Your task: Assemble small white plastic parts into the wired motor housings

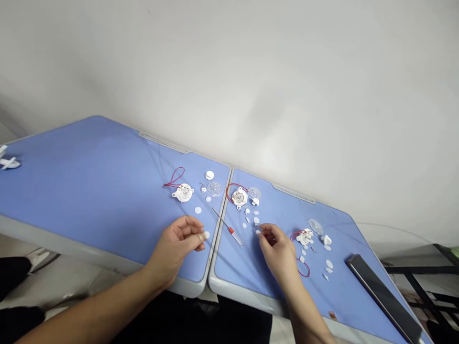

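Note:
Between thumb and forefinger, my left hand pinches a small round white disc. My right hand is closed at the fingertips on a tiny white piece, too small to name. A screwdriver with a red and clear handle lies between the hands. Beyond my left hand sits a round white housing with a red wire loop, near a white knob and a clear plastic cover. A second white housing with red wire lies beyond my right hand, among several small white parts.
Right of my right hand is a third white housing with red wires, a clear cover and loose white parts. A dark phone lies at the right edge. A gap separates the two blue tabletops. A grey wall stands behind.

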`<state>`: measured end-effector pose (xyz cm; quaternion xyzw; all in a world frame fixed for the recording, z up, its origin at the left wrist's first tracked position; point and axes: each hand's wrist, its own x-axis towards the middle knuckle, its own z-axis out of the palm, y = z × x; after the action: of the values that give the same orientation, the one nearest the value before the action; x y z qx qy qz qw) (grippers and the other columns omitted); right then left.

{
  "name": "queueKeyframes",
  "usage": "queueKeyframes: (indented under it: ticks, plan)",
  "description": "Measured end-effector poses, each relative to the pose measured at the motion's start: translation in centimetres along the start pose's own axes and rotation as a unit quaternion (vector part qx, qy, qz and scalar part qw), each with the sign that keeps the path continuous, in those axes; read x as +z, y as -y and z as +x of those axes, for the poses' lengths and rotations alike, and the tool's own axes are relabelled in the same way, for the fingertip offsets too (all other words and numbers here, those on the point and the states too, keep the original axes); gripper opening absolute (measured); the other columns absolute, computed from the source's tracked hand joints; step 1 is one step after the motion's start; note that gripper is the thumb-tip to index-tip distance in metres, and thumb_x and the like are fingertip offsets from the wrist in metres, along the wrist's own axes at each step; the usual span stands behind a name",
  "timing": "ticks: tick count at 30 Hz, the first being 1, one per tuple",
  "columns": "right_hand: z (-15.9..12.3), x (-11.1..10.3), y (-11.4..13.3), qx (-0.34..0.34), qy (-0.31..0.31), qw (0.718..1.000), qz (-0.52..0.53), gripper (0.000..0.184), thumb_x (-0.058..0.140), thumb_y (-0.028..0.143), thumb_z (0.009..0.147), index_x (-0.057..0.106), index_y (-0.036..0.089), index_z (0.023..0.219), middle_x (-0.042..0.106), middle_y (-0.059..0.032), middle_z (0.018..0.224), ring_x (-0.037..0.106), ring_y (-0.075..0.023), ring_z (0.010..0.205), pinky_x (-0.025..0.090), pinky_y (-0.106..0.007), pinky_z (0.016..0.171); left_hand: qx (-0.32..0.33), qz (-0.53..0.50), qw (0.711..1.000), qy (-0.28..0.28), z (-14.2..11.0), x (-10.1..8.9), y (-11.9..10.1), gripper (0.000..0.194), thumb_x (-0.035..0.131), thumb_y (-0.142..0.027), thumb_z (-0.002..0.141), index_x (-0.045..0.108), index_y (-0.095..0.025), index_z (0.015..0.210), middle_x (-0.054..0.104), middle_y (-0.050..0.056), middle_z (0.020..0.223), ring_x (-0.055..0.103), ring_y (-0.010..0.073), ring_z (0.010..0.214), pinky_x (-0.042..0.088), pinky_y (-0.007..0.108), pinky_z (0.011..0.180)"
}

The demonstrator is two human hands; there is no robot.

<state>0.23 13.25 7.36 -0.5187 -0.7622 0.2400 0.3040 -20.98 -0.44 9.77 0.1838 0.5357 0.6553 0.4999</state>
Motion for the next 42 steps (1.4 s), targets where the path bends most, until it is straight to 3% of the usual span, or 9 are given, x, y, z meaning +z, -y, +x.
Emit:
queueKeyframes:
  ticks: [4, 17, 22, 24, 26, 30, 34, 42]
  plan:
    - [0.0, 1.0, -0.3, -0.023, 0.008, 0.999, -0.028, 0.019, 0.050, 0.033, 0.079, 0.063, 0.019, 0.081, 0.066, -0.0051, 0.073, 0.060, -0.0191, 0.066, 0.047, -0.033, 0.067, 0.010, 0.012, 1.000, 0.001, 0.3, 0.3, 0.2, 0.018, 0.073, -0.018, 0.066, 0.057, -0.017, 0.077, 0.058, -0.007, 0.060, 0.055, 0.0058, 0.054, 0.045, 0.018, 0.058]
    - [0.2, 1.4, -0.9, -0.045, -0.018, 0.998, -0.040, 0.019, 0.053, 0.033, 0.080, 0.064, 0.018, 0.082, 0.065, -0.0067, 0.073, 0.056, -0.0191, 0.063, 0.045, -0.034, 0.065, 0.024, 0.020, 1.000, -0.005, 0.1, 0.4, 0.9, 0.018, 0.073, -0.015, 0.065, 0.058, -0.018, 0.076, 0.060, -0.005, 0.061, 0.058, 0.0075, 0.055, 0.048, 0.020, 0.059]
    - [-0.9, 0.3, 2.1, -0.057, -0.058, 0.997, 0.000, 0.020, 0.054, 0.035, 0.083, 0.065, 0.018, 0.080, 0.062, -0.0056, 0.074, 0.053, -0.0172, 0.062, 0.042, -0.031, 0.061, 0.035, 0.036, 0.999, 0.008, 0.1, 0.4, 1.0, 0.019, 0.071, -0.014, 0.066, 0.057, -0.018, 0.078, 0.060, -0.005, 0.062, 0.058, 0.0078, 0.055, 0.048, 0.020, 0.060]
    - [-1.5, 0.3, 4.4, -0.079, -0.006, 0.994, 0.069, 0.019, 0.055, 0.034, 0.084, 0.066, 0.019, 0.078, 0.063, -0.0052, 0.076, 0.054, -0.0165, 0.064, 0.042, -0.029, 0.062, 0.041, 0.039, 0.998, 0.010, 0.0, 0.4, 1.0, 0.018, 0.071, -0.014, 0.065, 0.057, -0.017, 0.077, 0.059, -0.005, 0.061, 0.058, 0.0077, 0.055, 0.048, 0.020, 0.059]
    - [-2.1, 0.9, 6.6, -0.065, 0.099, 0.982, 0.148, 0.018, 0.058, 0.034, 0.082, 0.067, 0.019, 0.076, 0.063, -0.0044, 0.075, 0.053, -0.0159, 0.065, 0.042, -0.028, 0.061, 0.046, 0.039, 0.998, 0.012, 0.0, 0.5, 1.0, 0.018, 0.071, -0.015, 0.066, 0.057, -0.017, 0.077, 0.058, -0.005, 0.061, 0.058, 0.0081, 0.055, 0.048, 0.021, 0.060]
    - [-2.4, 2.9, 9.1, 0.058, 0.257, 0.922, 0.284, 0.025, 0.066, 0.043, 0.077, 0.068, 0.017, 0.077, 0.057, -0.0008, 0.064, 0.046, -0.0123, 0.058, 0.038, -0.025, 0.053, 0.067, 0.045, 0.996, 0.026, 0.0, 0.3, 1.4, 0.018, 0.071, -0.016, 0.068, 0.058, -0.018, 0.079, 0.059, -0.004, 0.062, 0.058, 0.0088, 0.057, 0.048, 0.022, 0.062]
    - [-2.0, 4.1, 9.7, 0.119, 0.311, 0.872, 0.359, 0.032, 0.073, 0.047, 0.070, 0.067, 0.016, 0.074, 0.056, 0.0007, 0.061, 0.044, -0.0098, 0.054, 0.035, -0.022, 0.047, 0.092, 0.059, 0.994, 0.012, 0.0, -0.1, 1.7, 0.017, 0.072, -0.017, 0.068, 0.059, -0.017, 0.079, 0.060, -0.003, 0.063, 0.058, 0.0101, 0.059, 0.047, 0.023, 0.063]
    - [-1.2, 4.8, 10.0, 0.116, 0.383, 0.842, 0.360, 0.034, 0.076, 0.047, 0.068, 0.063, 0.016, 0.070, 0.052, 0.0040, 0.055, 0.042, -0.0077, 0.049, 0.034, -0.020, 0.044, 0.083, 0.117, 0.990, 0.004, -0.2, -1.1, 1.2, 0.018, 0.073, -0.017, 0.065, 0.061, -0.017, 0.078, 0.061, -0.002, 0.062, 0.058, 0.0105, 0.058, 0.046, 0.023, 0.061]
